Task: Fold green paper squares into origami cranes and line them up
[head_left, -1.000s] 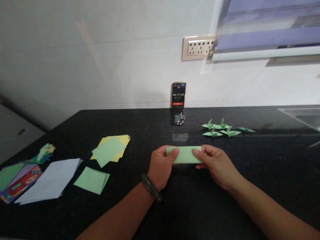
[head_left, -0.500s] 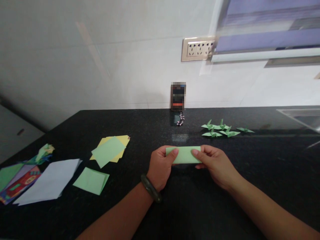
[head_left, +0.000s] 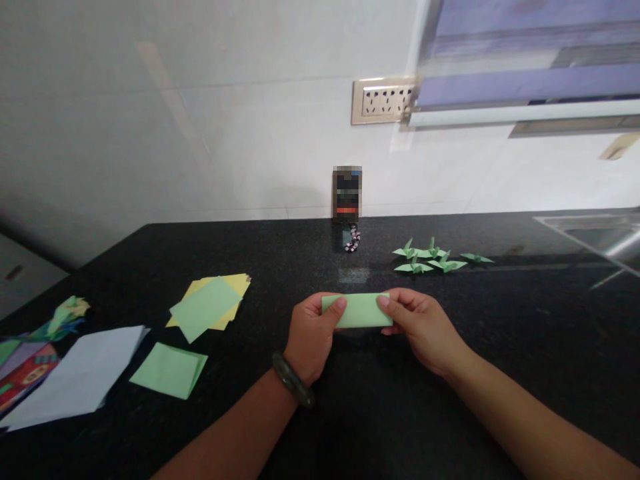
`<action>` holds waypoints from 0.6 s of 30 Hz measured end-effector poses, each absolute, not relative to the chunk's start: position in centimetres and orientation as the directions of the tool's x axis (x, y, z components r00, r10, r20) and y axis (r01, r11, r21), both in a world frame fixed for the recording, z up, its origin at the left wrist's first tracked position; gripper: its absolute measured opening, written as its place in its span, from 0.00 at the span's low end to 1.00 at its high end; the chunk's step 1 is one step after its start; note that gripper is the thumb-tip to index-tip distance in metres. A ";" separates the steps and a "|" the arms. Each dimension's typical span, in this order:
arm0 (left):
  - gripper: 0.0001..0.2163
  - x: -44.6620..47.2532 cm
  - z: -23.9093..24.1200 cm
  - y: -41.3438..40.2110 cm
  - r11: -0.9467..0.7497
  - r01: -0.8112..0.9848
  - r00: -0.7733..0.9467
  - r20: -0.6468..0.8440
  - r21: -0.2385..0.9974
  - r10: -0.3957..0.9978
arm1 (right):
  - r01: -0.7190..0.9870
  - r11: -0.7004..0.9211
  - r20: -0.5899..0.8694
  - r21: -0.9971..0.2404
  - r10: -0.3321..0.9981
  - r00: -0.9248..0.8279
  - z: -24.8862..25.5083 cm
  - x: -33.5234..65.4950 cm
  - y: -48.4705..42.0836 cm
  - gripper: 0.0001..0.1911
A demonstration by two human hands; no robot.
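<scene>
A light green folded paper [head_left: 361, 311], a narrow rectangle, is held level just above the dark counter. My left hand [head_left: 314, 333] pinches its left end, thumb on the front face and fingers behind. At its right end my right hand [head_left: 423, 330] grips it the same way. Several green paper cranes [head_left: 430, 259] sit beyond my right hand. To the left lie a folded green sheet [head_left: 170, 370] and a stack of green and yellow paper squares [head_left: 207, 307]. The fingers behind the paper are partly hidden.
White sheets [head_left: 80, 373] lie at the left, beside a colourful packet [head_left: 25, 373] and a crumpled paper bundle [head_left: 65, 317]. A phone-like device [head_left: 347, 193], blurred out, leans on the wall with a beaded strap [head_left: 353, 239]. A sink edge [head_left: 585, 240] shows at the right.
The whole view has shifted a little, so most things appear farther left. Both hands keep the same hold on the folded paper, with no visible change in its shape.
</scene>
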State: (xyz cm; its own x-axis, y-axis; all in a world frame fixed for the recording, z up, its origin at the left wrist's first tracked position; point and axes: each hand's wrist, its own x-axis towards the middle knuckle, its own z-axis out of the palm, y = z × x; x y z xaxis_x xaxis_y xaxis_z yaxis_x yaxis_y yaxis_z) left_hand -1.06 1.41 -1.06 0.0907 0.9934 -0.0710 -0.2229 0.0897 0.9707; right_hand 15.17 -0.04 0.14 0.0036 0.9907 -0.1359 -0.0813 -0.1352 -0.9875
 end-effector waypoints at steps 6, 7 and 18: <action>0.11 -1.0 -1.0 1.4 0.112 -0.227 0.094 -0.092 0.967 0.991 | -0.071 -0.140 -0.140 -0.988 0.990 0.001 0.1 15.1 0.0 0.13; 0.11 -1.0 -1.0 1.4 0.112 -0.225 0.094 -0.093 0.968 0.991 | -0.069 -0.142 -0.142 -0.988 0.990 0.001 0.1 15.1 0.0 0.13; 0.11 -1.0 -0.9 1.4 0.109 -0.228 0.096 -0.089 0.967 0.991 | -0.079 -0.142 -0.143 -0.987 0.990 0.005 0.2 15.1 0.0 0.14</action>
State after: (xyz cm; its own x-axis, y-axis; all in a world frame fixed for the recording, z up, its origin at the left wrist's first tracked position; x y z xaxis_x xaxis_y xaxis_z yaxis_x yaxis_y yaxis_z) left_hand -1.00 1.39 -0.92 0.0958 0.9914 -0.0890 -0.2282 0.1089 0.9675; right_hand 15.05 0.03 0.17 0.0049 0.9898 -0.1425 -0.0793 -0.1417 -0.9867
